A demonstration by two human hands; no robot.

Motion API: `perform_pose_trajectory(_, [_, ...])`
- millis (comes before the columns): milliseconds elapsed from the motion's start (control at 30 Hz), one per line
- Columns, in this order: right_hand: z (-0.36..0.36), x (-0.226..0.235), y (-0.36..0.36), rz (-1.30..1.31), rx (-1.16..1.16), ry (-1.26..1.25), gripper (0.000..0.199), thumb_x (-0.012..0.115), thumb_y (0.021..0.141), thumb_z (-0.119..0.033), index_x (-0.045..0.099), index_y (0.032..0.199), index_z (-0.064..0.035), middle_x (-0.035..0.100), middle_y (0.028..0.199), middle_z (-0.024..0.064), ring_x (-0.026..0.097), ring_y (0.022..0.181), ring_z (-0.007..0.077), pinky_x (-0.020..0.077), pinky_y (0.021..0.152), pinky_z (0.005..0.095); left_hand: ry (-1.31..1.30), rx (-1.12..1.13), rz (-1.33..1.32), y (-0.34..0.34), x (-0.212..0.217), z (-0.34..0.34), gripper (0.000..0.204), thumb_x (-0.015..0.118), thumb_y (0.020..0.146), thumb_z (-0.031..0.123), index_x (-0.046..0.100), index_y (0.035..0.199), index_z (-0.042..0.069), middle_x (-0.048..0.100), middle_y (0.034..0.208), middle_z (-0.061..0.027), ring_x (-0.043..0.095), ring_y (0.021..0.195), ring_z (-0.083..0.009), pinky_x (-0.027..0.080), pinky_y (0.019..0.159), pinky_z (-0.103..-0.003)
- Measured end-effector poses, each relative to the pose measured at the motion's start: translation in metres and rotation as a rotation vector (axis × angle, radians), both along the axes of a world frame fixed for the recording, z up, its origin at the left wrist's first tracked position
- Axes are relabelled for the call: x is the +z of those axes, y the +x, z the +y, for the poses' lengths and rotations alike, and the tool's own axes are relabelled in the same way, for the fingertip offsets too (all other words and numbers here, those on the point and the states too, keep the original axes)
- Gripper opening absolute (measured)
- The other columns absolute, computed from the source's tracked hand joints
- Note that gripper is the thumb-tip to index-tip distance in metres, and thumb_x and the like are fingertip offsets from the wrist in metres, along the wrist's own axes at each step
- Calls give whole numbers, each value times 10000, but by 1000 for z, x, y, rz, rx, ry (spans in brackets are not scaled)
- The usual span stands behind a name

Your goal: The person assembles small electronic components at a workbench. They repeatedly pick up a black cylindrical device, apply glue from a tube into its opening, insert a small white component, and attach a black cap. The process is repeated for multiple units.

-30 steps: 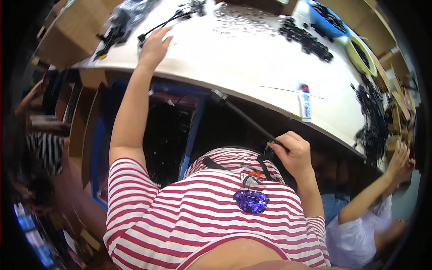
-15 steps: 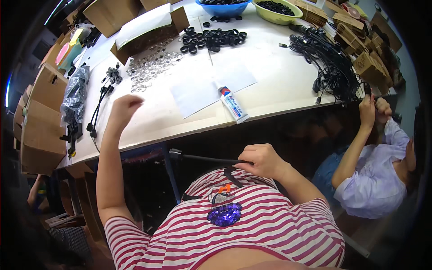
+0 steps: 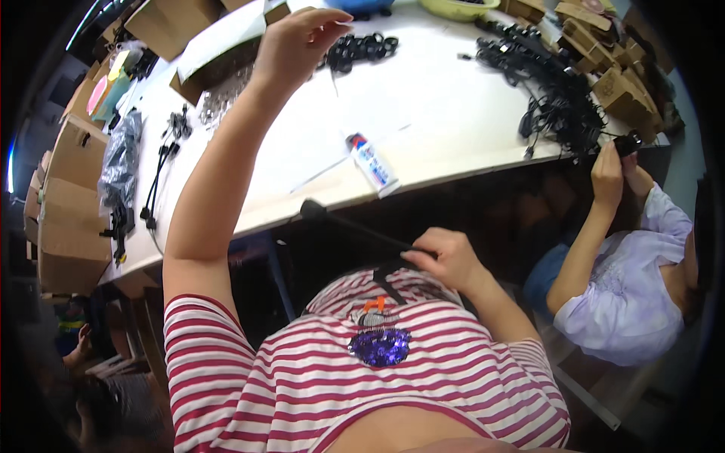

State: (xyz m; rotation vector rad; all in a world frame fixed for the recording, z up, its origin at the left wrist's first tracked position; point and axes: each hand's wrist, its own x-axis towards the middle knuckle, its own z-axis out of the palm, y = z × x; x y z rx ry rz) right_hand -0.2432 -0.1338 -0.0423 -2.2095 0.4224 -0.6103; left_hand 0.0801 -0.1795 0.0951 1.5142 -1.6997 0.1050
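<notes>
At the far left of the long white work table [image 3: 453, 128], brown cardboard boxes [image 3: 64, 204] are standing stacked along its edge, and a crinkled clear plastic bag [image 3: 121, 162] of dark parts is lying on the table just beside them. A few thin black cables with plugs [image 3: 158, 177] are trailing over the table edge next to the bag. Further along, the person's left hand [image 3: 298, 41] is hanging raised above the table, its fingers curling loosely together; whether they are pinching anything is too small to tell. Just past that hand, a heap of small black rings [image 3: 359, 49] is resting on the table. Nearer the table's front edge, a small white glue tube with a red and blue label [image 3: 374, 162] is lying flat on the surface. Below that edge, the right hand [image 3: 445, 260] is gripping a slim black rod with a knobbed end [image 3: 355, 226], fingers clenching around its lower part; the rod is slanting up from the striped shirt [image 3: 362, 377], its knob lying close under the table's front edge. At the table's right end, a tangled pile of black cables [image 3: 559, 98] is spreading out, and a co-worker's hands [image 3: 615, 166] are holding a small black part at the table's right corner.
</notes>
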Motion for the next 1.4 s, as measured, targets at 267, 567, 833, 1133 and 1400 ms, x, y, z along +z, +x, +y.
perform_pose_trajectory(267, [19,-1,36,-110,147,312,127,684,732,-103,626,720,10,534,596,75,488,512,152,361,460,265,872,-680,691,-55,-37,221,311,602,834,241,645,761,-58,642,743,-145,626,602,-195,493,533,-265])
perform_pose_trajectory(567, [50,-6,71,218,435,937,185,564,811,-132,592,700,12,511,575,7,456,495,54,341,454,192,-627,-387,1564,-93,-118,251,732,469,780,604,320,1309,120,521,1088,-92,550,927,-211,422,899,-395])
perform_pose_trajectory(833, [64,-15,83,299,486,1259,254,555,837,-246,570,692,-38,495,603,13,422,498,59,289,415,180,-634,-174,1487,-87,-112,268,528,492,833,502,450,1173,100,457,841,-37,394,655,-127,342,592,-259])
perform_pose_trajectory(1133, [77,-28,92,331,492,1089,309,542,846,-297,499,669,-47,463,579,20,417,487,71,293,424,191,-612,-195,1465,-95,-116,273,448,463,871,454,410,1166,122,471,830,-40,389,591,-109,336,570,-262])
perform_pose_trajectory(1400, [73,-72,90,256,226,388,110,600,812,-92,641,862,-3,601,667,52,536,548,90,422,505,220,-722,-91,1317,-64,-102,300,474,509,856,424,398,1196,114,482,822,-45,387,595,-106,343,578,-246])
